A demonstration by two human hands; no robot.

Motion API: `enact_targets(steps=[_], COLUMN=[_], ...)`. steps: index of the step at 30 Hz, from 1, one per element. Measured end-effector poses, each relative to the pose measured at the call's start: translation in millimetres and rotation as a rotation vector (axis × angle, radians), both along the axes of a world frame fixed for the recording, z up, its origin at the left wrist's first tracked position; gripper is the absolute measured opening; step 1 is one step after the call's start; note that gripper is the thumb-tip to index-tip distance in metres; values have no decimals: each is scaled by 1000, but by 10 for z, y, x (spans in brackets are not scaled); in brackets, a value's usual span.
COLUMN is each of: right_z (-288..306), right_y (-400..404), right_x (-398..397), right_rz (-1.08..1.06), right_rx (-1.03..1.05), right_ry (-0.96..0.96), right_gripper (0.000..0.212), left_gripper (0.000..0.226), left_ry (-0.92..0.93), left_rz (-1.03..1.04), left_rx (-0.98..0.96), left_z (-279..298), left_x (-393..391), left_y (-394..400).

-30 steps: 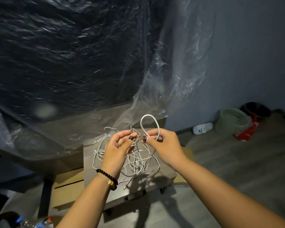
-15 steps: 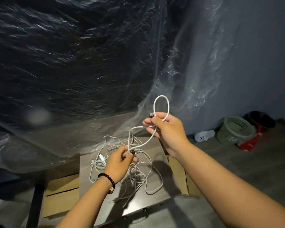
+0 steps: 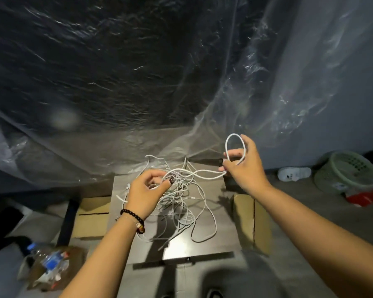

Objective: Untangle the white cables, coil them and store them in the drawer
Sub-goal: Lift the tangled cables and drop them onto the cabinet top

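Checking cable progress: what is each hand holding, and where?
Right hand pinches a white cable's loop base; left hand pinches that cable near the tangle.

White cables (image 3: 181, 190) on a grey-brown bench (image 3: 213, 244). Black bead bracelet (image 3: 130, 214) with one red-and-yellow bead. Tan cardboard boxes (image 3: 252, 222) at either side. Pale green perforated basket (image 3: 349, 171); red bag (image 3: 366, 197); white slipper (image 3: 293, 173); bottle with blue cap (image 3: 31, 247). Clear plastic sheet (image 3: 267, 93), glossy highlights, over black.
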State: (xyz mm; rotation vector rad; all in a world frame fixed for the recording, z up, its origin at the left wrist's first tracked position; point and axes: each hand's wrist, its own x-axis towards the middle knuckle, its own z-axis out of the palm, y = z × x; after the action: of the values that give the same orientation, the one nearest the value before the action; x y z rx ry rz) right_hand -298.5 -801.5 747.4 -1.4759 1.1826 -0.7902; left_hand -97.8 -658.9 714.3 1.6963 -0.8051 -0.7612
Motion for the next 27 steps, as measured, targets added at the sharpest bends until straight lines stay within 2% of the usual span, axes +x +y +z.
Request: enact_targets(steps=[3, 7, 9, 11, 15, 20, 23, 27], right_z=[-281, -512, -608, -701, -972, -1263, -1444, -1822], right_y=[89, 301, 394, 498, 639, 645, 598, 515], right_x=[-40, -4, 2, 0, 30, 151, 255, 370], right_rz=[157, 411, 487, 503, 462, 402, 359, 307], right_rx=[-104, -140, -24, 183, 309, 492, 507, 256], right_ry=[165, 236, 216, 109, 5, -165, -220, -41], right_gripper=[67, 59, 55, 49, 39, 35, 34, 43], left_gripper=[20, 22, 15, 11, 23, 31, 37, 42], left_ry=[379, 980, 1201, 1327, 1425, 1450, 1287, 962], left_rz=[161, 244, 283, 330, 375, 378, 356, 316], left_rx=[-84, -237, -321, -400, -461, -394, -358, -240], left_z=[-39, -160, -224, -272, -324, -451, -732, -1210], left_x=[-181, -406, -481, -541, -589, -494, -340, -202], left_y=[-47, -129, -159, -193, -262, -338, -290, -168])
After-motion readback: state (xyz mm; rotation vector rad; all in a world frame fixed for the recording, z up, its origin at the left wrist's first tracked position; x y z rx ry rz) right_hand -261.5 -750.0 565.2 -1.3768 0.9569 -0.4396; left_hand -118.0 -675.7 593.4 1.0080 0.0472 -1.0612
